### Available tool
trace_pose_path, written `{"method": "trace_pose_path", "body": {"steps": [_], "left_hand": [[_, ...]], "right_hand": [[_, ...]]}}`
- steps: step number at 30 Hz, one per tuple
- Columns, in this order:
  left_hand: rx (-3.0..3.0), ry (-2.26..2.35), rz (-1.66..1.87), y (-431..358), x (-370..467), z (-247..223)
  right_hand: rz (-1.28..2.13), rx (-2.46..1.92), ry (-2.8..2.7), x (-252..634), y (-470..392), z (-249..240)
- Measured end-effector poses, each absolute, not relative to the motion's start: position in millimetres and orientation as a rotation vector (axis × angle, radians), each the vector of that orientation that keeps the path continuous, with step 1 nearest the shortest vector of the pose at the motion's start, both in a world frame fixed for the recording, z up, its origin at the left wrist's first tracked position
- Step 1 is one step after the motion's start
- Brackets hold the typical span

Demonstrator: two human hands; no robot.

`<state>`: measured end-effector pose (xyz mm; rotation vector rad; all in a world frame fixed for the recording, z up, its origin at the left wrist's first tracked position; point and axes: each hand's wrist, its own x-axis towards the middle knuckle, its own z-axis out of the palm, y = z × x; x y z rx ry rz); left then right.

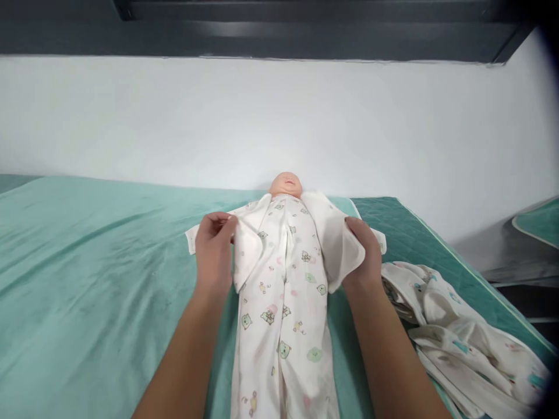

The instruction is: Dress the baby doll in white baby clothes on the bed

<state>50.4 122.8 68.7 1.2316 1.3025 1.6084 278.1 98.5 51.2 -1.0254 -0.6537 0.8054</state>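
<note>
A baby doll point(286, 185) lies on its back, its head toward the wall. From the neck down it is covered by a long white garment point(283, 326) printed with green bears. Around its upper body is a white baby jacket point(325, 227), the front parted and the sleeves spread out to both sides. My left hand point(216, 244) pinches the edge of the jacket's left front flap. Over on the other side, my right hand point(364, 250) grips the right flap, which is folded back to show its plain inside; some of those fingers are hidden behind the cloth.
A green sheet point(109, 291) covers the bed under the doll. Crumpled white printed cloth point(463, 331) lies at the right, on a darker green quilted mat point(388, 218). Behind stands a white wall point(196, 122), with a dark metal beam point(283, 32) overhead.
</note>
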Motion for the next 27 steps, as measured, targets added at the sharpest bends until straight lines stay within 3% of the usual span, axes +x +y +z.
{"method": "trace_pose_path", "body": {"steps": [2, 8, 13, 17, 20, 24, 27], "left_hand": [[1.163, 1.437, 1.591, 132, 40, 62], [1.412, 1.51, 1.057, 141, 37, 52], [1.375, 1.697, 1.264, 149, 18, 51], [1.353, 2.066, 1.405, 157, -4, 49], [1.662, 2.246, 1.36, 158, -3, 48], [2.292, 2.058, 1.226, 162, 18, 47], [2.531, 1.773, 0.964, 169, 29, 41]], "right_hand": [[0.824, -1.119, -0.659, 282, 105, 44], [0.776, -1.403, -0.944, 274, 116, 29], [0.813, -1.351, -0.952, 286, 117, 27], [0.57, -1.705, -1.037, 321, 114, 25], [0.269, -1.925, -1.213, 340, 111, 18], [-0.179, -1.675, -1.469, 325, 113, 16], [-0.169, -1.45, -1.775, 304, 127, 21]]}}
